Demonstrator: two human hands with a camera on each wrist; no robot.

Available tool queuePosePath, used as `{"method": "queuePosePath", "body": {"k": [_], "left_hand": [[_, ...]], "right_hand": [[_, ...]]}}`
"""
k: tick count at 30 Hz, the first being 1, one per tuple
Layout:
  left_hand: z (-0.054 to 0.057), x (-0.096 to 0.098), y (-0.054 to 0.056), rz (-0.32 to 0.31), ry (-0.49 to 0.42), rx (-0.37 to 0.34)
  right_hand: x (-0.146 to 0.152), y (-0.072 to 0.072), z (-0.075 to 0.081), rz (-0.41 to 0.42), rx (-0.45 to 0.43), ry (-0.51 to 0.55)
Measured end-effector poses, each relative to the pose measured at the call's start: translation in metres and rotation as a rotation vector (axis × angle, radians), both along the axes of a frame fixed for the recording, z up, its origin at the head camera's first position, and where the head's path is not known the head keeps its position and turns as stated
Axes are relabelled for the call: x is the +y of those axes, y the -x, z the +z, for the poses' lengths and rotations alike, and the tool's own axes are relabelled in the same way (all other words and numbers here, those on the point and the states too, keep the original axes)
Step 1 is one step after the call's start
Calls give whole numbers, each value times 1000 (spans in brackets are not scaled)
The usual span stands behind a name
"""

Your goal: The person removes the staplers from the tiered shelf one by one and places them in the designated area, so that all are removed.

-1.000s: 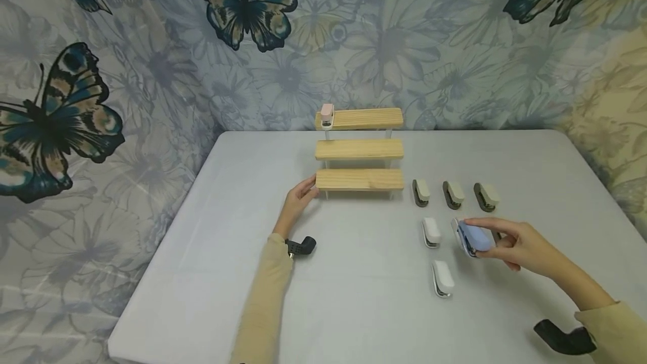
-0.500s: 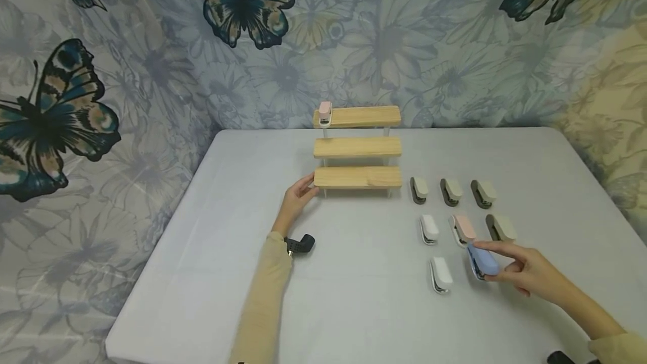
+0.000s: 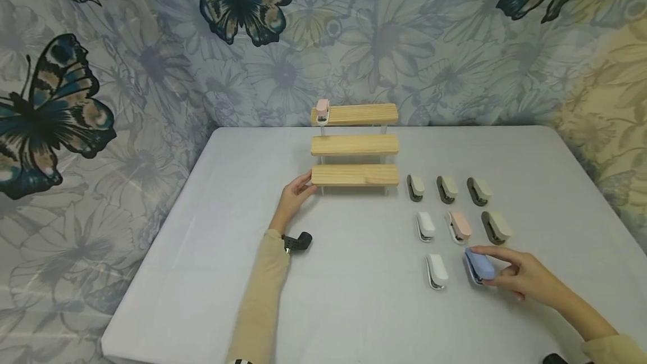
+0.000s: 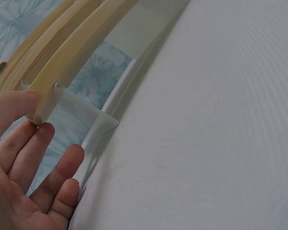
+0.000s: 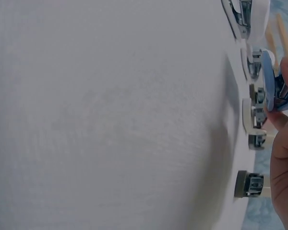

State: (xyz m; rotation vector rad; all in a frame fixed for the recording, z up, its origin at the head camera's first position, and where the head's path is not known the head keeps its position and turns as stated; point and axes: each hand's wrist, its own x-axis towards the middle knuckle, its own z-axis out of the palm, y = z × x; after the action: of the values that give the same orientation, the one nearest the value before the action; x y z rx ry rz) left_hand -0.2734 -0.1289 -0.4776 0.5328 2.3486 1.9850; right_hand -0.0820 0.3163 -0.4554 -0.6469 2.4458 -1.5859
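My right hand (image 3: 525,277) pinches a blue stapler (image 3: 481,264) between thumb and fingers, close over the table in front of a pink stapler (image 3: 460,224). In the right wrist view the blue stapler (image 5: 268,81) shows at the right edge, partly covered by the thumb. My left hand (image 3: 292,200) is at the left end of a three-tier wooden shelf (image 3: 354,175). The left wrist view shows its thumb on the lowest board (image 4: 74,55) and fingertips just beneath, gripping the board's end. Another pink stapler (image 3: 322,109) stands at the left of the top tier.
Two white staplers (image 3: 437,269) lie left of the blue one. Several pale green staplers (image 3: 447,189) with dark bases are right of the shelf and behind my right hand. Clear legs (image 4: 84,108) carry the boards. A butterfly-patterned cloth (image 3: 283,77) hangs behind the white table (image 3: 212,296).
My right hand has brought the blue stapler toward me and lower, uncovering the pink and a green stapler behind it. My left hand stays at the shelf. The head view has shifted slightly.
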Motion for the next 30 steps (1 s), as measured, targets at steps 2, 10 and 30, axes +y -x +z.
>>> {"method": "queuePosePath", "body": {"k": [2, 10, 30], "left_hand": [[0, 0, 0, -1, 2, 2], [4, 2, -2, -11, -16, -5], [2, 1, -2, 2, -28, -22]], "right_hand": [[1, -2, -1, -1, -13, -3], [-1, -7, -7, -60, -66, -48], [-5, -7, -15, -129, -67, -149]]}}
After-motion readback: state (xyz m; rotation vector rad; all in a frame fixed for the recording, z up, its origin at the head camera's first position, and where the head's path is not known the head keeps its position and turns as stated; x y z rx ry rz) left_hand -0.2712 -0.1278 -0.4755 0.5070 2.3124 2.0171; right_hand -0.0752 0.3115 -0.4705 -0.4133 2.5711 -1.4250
